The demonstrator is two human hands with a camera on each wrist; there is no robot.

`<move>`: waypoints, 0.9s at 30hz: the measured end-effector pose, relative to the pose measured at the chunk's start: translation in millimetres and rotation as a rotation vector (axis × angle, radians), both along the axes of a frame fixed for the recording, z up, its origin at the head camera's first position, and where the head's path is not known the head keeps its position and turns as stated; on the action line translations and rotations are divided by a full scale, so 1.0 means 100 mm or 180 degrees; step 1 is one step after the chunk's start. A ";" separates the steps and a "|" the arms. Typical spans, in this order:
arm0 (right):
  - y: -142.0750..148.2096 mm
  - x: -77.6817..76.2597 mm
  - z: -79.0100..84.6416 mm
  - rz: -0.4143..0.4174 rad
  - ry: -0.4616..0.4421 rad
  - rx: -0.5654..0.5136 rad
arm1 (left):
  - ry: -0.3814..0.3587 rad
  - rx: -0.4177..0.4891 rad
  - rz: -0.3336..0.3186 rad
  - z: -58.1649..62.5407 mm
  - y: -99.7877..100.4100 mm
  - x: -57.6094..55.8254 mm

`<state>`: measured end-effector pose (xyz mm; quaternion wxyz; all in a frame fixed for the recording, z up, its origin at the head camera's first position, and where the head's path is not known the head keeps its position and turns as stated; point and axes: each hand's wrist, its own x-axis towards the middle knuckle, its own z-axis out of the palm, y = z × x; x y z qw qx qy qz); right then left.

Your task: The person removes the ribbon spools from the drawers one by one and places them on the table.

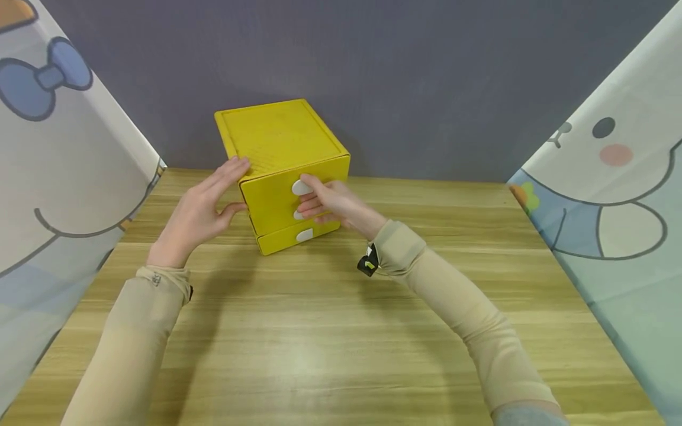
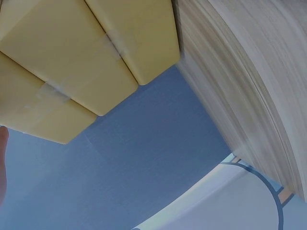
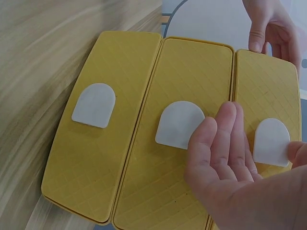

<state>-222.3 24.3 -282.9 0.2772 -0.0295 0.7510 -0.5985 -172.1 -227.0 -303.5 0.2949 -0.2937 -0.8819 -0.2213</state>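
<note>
Yellow drawer box (image 1: 282, 133) is at the back of the table (image 1: 298, 331), left of centre. Left hand (image 1: 194, 216) is spread, fingers fairly straight against its left edge; mostly cropped in its wrist cam. Right hand's (image 1: 343, 204) loosely bent, thumb at the top white tab (image 3: 269, 143), can't tell if it's gripping.

A wood-grain tabletop (image 1: 341, 331) runs back to a slate-blue backdrop (image 1: 426, 89). Printed panels flank it — the left panel (image 1: 80, 171) bearing a blue bow (image 1: 49, 77), the right panel (image 1: 644, 296) a pink-cheeked cartoon animal (image 1: 634, 177) — small flower (image 1: 528, 197) near its inner edge.
</note>
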 end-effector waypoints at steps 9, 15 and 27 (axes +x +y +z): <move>-0.02 0.01 0.03 -0.0030 0.0060 0.0070 | 0.0008 0.0006 -0.0011 0.01 0.00 0.03; -0.06 -0.01 0.02 -0.0059 0.0125 0.0042 | -0.0014 0.0041 0.0013 0.03 -0.01 0.04; 0.03 -0.02 -0.08 0.0092 -0.0052 -0.0060 | 0.0021 0.0062 -0.0023 0.02 0.00 0.05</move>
